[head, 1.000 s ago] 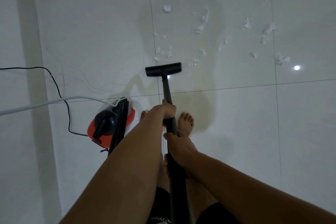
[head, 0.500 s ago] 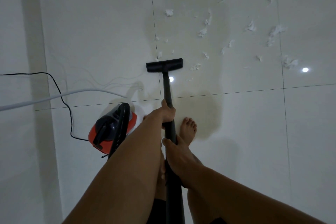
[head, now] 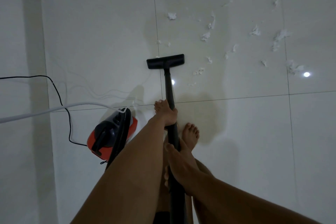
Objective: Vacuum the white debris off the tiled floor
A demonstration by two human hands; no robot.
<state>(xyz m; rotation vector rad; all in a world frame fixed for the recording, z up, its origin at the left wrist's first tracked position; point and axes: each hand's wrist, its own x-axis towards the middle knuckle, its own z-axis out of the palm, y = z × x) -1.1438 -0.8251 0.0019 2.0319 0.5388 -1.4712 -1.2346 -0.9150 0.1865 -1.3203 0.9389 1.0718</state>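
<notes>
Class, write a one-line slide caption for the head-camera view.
Both hands, left hand ahead of right hand, grip the vacuum wand, its floor nozzle meeting scattered white debris.

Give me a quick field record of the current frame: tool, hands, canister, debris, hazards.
tool: black vacuum wand with flat black floor nozzle, nozzle on the white tiled floor
left hand: gripping the wand, farther down toward the nozzle
right hand: gripping the wand nearer the body
canister: red and black vacuum canister, left of the feet
debris: white scraps scattered beyond and right of the nozzle
hazards: black power cord and white cable trailing left
</notes>
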